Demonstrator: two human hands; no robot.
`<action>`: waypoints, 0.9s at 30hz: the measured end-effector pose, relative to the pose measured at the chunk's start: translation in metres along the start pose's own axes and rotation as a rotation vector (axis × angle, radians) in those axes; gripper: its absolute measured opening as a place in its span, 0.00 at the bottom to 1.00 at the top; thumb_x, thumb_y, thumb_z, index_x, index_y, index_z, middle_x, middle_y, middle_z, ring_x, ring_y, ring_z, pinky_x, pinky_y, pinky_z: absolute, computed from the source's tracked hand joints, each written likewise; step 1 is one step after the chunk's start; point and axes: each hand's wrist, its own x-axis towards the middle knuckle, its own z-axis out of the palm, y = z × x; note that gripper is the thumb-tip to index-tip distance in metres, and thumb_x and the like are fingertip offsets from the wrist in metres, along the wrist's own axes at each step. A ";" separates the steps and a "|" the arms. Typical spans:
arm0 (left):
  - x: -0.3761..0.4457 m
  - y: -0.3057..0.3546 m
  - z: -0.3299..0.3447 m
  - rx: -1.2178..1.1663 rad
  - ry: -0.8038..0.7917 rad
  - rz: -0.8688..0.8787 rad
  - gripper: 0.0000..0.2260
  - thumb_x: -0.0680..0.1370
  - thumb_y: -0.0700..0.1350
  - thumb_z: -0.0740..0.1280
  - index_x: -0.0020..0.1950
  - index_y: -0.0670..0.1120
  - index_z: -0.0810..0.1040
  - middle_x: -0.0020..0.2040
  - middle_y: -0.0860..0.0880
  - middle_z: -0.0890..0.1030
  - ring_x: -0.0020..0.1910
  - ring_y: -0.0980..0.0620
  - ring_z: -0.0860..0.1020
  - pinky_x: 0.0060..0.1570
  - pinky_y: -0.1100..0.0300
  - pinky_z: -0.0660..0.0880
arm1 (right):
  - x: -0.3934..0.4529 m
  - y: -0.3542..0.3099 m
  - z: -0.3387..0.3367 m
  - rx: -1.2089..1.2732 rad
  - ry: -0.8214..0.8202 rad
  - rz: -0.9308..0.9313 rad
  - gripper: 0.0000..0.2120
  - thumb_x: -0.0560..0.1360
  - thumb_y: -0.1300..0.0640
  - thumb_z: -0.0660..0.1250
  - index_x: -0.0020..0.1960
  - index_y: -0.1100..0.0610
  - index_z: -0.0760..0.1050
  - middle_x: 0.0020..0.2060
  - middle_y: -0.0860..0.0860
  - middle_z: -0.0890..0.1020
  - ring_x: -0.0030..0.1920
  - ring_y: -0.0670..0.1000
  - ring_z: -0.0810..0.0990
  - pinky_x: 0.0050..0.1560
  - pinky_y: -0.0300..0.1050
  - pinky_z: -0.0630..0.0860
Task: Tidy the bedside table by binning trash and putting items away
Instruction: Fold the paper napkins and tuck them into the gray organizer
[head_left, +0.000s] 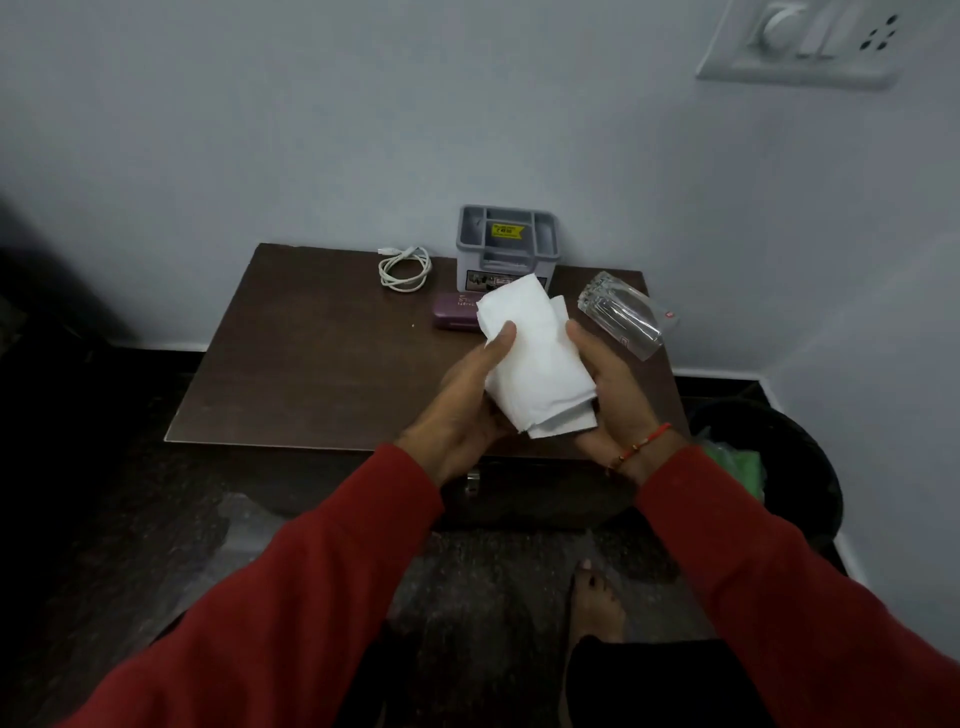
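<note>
No legible text: blurred yellow sticker (507, 230) on the grey organiser (508, 248).

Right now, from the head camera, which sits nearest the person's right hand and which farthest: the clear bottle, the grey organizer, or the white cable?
From the right hand:
1. Clear bottle, lying just beyond it, right side.
2. Grey organizer, at the wall, back centre.
3. White cable, coiled, back left.

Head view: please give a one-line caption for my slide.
Both hands hold folded white tissue paper above brown wooden bedside table.
</note>
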 end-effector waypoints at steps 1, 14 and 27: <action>0.000 -0.001 0.001 -0.017 -0.006 0.022 0.19 0.80 0.53 0.69 0.69 0.47 0.79 0.62 0.44 0.85 0.62 0.43 0.83 0.61 0.42 0.80 | 0.000 0.000 0.001 -0.002 0.003 -0.007 0.16 0.81 0.50 0.59 0.51 0.55 0.85 0.52 0.57 0.85 0.52 0.56 0.84 0.62 0.58 0.76; -0.004 0.005 0.003 -0.203 0.119 0.136 0.09 0.79 0.41 0.71 0.60 0.45 0.83 0.60 0.41 0.85 0.62 0.40 0.83 0.66 0.38 0.76 | 0.010 0.003 -0.008 -0.099 0.005 0.044 0.19 0.80 0.47 0.61 0.65 0.57 0.76 0.59 0.59 0.82 0.58 0.62 0.81 0.54 0.72 0.76; 0.003 0.030 -0.015 -0.454 0.215 0.187 0.14 0.81 0.43 0.69 0.66 0.47 0.80 0.59 0.42 0.86 0.58 0.44 0.85 0.57 0.44 0.81 | 0.024 -0.013 -0.017 -0.197 0.211 -0.189 0.12 0.76 0.68 0.65 0.57 0.58 0.78 0.52 0.60 0.84 0.46 0.58 0.84 0.43 0.56 0.84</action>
